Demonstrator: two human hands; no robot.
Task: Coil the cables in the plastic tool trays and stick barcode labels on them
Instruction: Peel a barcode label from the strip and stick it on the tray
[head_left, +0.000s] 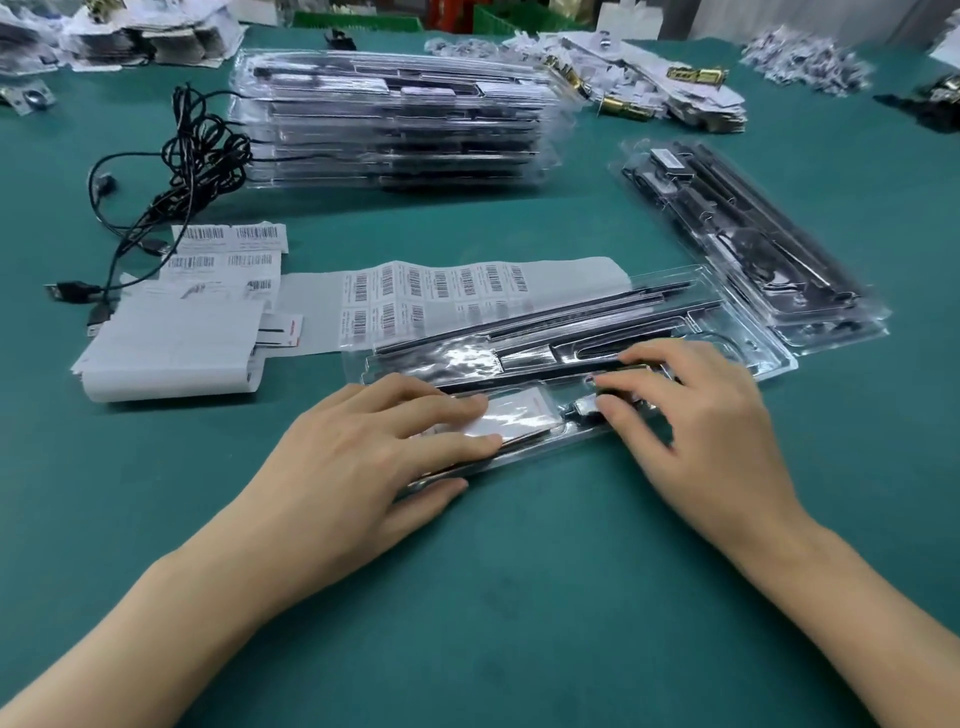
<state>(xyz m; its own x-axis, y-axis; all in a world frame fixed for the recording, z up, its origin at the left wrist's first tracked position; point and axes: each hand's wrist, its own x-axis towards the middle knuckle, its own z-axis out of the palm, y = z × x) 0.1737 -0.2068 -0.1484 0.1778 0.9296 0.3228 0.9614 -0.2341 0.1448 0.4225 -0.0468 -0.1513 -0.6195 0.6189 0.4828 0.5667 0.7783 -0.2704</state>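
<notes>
Green matting (519, 597) covers the worktable, and a clear plastic tray (769, 358) of long black tools lies on it at the centre. The left hand (363, 457) rests flat on the tray's near left end, its fingers straight and pressing the shiny lid.

The right hand (696, 415) covers the tray's near right part with its fingers bent. Its thumb and forefinger sit either side of a small black plug (584, 404). Whether they pinch it cannot be told, and this hand hides what lies under it.

A barcode label sheet (441, 291) is tucked under the tray's far edge, its print too small to read. Left of the tray lies a heap of label backing (176, 343) with an illegible red mark.

Loose black cables (171, 171) tangle beyond that heap. A stack of filled trays (395, 119) stands well behind the tray, and two more trays (743, 244) lie to its right. Blurred white piles (649, 78) lie well beyond the tray, at the far edge.
</notes>
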